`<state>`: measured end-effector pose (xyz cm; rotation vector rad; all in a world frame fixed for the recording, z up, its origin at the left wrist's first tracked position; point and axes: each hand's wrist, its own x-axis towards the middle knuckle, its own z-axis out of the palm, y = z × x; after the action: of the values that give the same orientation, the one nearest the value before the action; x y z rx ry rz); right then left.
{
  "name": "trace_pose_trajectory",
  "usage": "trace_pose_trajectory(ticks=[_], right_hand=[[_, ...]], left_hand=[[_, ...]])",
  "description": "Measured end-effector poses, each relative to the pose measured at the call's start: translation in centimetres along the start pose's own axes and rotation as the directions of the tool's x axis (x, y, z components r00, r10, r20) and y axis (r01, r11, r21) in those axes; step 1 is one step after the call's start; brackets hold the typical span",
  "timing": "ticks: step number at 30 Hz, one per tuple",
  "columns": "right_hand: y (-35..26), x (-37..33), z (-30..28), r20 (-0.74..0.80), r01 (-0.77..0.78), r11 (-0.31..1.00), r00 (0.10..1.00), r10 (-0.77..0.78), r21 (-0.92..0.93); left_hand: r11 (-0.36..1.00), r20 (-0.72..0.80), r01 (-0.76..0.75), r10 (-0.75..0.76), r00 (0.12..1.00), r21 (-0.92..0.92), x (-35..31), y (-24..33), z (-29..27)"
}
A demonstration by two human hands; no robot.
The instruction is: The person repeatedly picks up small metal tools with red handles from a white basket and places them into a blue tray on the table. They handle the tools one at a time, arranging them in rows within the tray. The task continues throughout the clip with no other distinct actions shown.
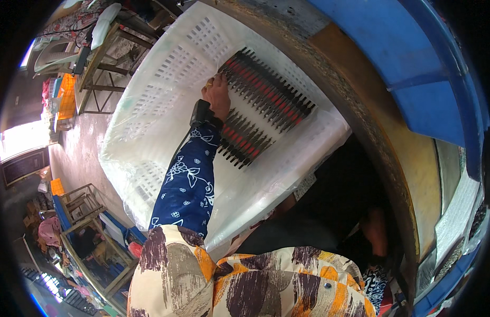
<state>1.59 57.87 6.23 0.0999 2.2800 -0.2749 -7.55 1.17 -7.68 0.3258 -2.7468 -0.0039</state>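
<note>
My left hand (217,96) reaches down into a white plastic basket (168,68) lined with clear plastic film. Its fingers curl at the left end of a long row of slim dark pieces with red middles (268,90); whatever is between the fingertips is hidden. A shorter row of similar dark and red pieces (244,138) lies nearer to me, just right of the wrist. Both rows stand side by side like comb teeth on the basket's bottom. My right hand (375,232) hangs low at the right, in shadow beside the bench, and its fingers do not show clearly.
A worn, curved-looking bench edge (361,100) runs along the right, with a blue plastic bin (398,58) on it. At the left are metal-framed tables (105,68), an orange crate (67,95) and a cluttered rack (97,243) on a pale floor (89,142).
</note>
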Motion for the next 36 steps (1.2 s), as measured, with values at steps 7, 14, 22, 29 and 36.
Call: trace_pose_trajectory(ticks=[7, 14, 22, 29, 36], right_hand=[[0.5, -0.6, 0.3, -0.06, 0.129, 0.984, 0.989, -0.137, -0.119], [2.2, 0.2, 1.3, -0.057, 0.105, 0.992, 0.992, -0.11, -0.076], [0.1, -1.3, -0.1, -0.101, 0.225, 0.973, 0.968, -0.229, -0.047], [-0.2, -1.2, 0.1, -0.117, 0.201, 0.976, 0.971, -0.21, -0.084], [0.8, -0.9, 0.3, -0.04, 0.074, 0.991, 0.996, -0.079, -0.114]], left_hand=[[0.997, 0.073, 0.035, -0.04, 0.997, 0.062, 0.5, 0.7, -1.0], [1.0, -0.01, 0.029, -0.029, 1.0, 0.0, 0.2, 0.1, -1.9], [0.987, 0.135, 0.122, -0.108, 0.985, -0.102, 2.6, -0.3, -1.9], [0.986, 0.129, 0.129, -0.115, 0.985, -0.106, 2.9, -0.1, -2.1], [0.993, 0.223, 0.116, -0.11, 0.969, -0.013, 2.8, 0.6, -3.3]])
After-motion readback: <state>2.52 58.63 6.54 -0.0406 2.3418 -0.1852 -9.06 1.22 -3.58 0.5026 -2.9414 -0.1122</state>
